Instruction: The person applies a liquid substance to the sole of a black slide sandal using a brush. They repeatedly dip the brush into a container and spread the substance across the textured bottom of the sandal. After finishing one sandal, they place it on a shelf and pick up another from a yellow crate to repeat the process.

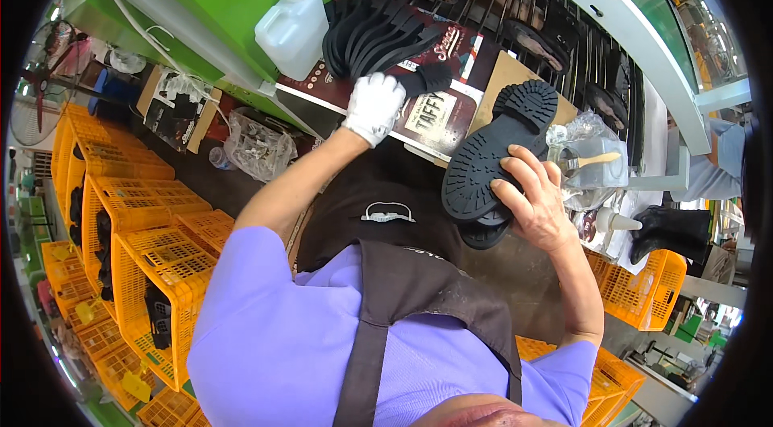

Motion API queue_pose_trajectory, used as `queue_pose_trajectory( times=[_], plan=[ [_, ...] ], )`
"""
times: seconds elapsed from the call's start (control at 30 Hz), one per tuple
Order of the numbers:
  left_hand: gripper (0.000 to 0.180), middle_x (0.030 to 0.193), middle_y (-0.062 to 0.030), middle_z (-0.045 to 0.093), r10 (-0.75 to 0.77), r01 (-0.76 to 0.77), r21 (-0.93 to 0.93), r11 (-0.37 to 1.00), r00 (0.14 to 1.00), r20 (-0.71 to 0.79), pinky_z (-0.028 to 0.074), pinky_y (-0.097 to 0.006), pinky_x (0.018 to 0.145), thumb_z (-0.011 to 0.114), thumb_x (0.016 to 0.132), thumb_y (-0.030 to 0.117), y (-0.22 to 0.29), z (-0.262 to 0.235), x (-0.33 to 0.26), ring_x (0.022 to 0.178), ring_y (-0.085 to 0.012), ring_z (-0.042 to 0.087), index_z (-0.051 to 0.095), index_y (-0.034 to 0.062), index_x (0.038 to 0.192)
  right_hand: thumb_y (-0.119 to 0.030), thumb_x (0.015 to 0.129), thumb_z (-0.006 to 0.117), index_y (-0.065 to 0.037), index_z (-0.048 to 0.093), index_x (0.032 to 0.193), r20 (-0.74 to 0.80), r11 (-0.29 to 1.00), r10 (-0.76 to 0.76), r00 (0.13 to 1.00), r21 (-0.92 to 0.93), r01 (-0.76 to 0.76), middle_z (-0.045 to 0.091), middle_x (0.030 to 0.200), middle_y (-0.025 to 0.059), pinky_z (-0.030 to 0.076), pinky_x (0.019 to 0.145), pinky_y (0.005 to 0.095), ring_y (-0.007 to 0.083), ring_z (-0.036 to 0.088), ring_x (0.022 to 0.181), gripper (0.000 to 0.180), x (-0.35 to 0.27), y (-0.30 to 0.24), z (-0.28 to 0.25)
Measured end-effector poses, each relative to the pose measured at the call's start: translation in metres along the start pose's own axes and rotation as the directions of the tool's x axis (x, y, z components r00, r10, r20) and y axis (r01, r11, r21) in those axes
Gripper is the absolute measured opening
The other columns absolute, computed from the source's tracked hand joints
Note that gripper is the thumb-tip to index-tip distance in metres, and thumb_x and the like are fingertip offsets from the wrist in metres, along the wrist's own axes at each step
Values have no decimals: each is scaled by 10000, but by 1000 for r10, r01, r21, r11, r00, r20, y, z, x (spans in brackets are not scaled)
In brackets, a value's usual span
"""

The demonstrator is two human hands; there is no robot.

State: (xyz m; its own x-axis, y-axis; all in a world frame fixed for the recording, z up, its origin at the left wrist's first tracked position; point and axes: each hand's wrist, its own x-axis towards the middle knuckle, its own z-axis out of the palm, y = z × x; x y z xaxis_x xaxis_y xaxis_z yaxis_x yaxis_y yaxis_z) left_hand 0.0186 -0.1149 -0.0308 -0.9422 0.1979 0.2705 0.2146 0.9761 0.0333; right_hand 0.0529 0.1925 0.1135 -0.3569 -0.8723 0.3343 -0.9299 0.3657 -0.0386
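Note:
My right hand (533, 197), bare, grips black rubber shoe soles (491, 165), the top one showing its lugged tread and heel. At least one more sole lies beneath it, partly hidden. My left hand (376, 109) wears a white glove, its fingers curled at the end of a black sole (427, 79) on the printed cardboard (439, 122). Just beyond that hand a row of several black soles (374, 32) lies fanned out, overlapping one another. How far the left fingers wrap round their sole is partly hidden.
A white plastic jug (291, 32) stands beside the soles. Shoe parts lie on a dark rod conveyor (515, 4) beyond. At right are a plastic-wrapped container with a brush (592, 159), a squeeze bottle (616, 221) and a black boot (668, 234). Yellow crates (165, 266) stack up left.

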Motion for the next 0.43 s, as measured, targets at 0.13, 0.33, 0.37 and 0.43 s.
queue_pose_trajectory(
  times=[0.13,0.33,0.37,0.43],
  plan=[
    [186,776,-108,546,-44,44,22,999,999,-29,506,-409,580,521,845,137,-7,1,22,640,-268,619,553,69,1015,-135,701,620,-165,592,1059,4,1000,15,1000,10,-15,530,1161,95,371,839,385,287,497,1171,361,-2,-2,1],
    [378,1113,-156,522,-83,93,129,987,993,-78,469,-423,810,582,799,155,3,-17,79,1109,-325,512,530,64,1162,-132,700,623,-159,572,1096,19,999,13,1000,30,-13,524,1169,102,372,854,391,295,492,1177,400,9,0,6],
    [474,1264,-181,473,25,11,193,981,983,-182,447,-458,862,642,761,185,1,-3,84,1187,-349,456,522,89,1209,-129,702,622,-156,575,1096,21,999,8,1000,45,-9,524,1172,104,371,864,396,297,487,1183,399,10,1,8],
    [418,1348,-172,424,192,-158,285,945,977,-94,455,-455,874,524,847,193,-6,10,97,1277,-329,391,508,136,1261,-130,702,629,-149,571,1111,45,998,-2,999,62,-1,523,1176,106,373,866,402,299,484,1189,414,16,0,7]
  ],
)
